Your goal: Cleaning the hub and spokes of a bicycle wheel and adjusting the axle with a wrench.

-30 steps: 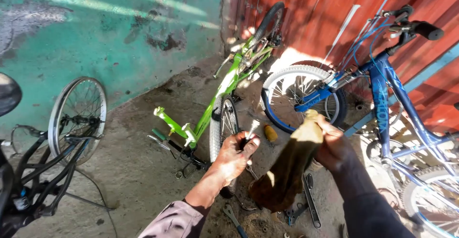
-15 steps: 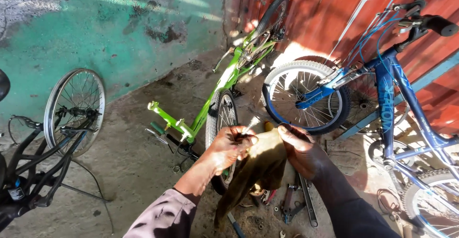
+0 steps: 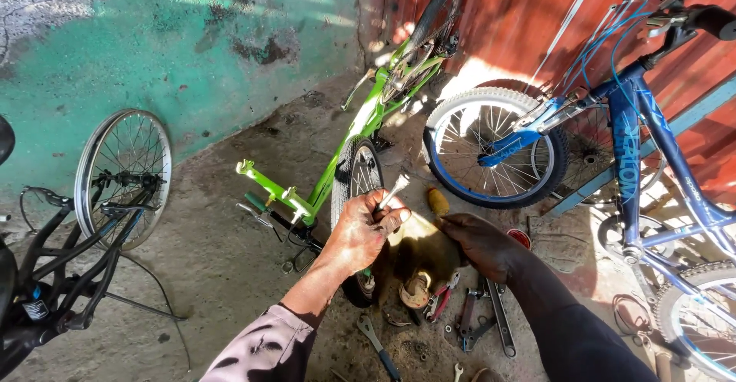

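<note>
My left hand [image 3: 366, 232] is clenched on a small metal tool [image 3: 394, 192], right hand [image 3: 481, 245] gripping the brown rag [image 3: 420, 255] over the concrete floor [image 3: 230, 274] nr the green bike [image 3: 345, 152] & scattered wrenches [image 3: 491, 317]—best to wipe w/ firm, steady strokes.

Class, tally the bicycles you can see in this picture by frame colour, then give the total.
Green bicycle: 1
Blue bicycle: 1
Black bicycle: 1
Total: 3
</note>
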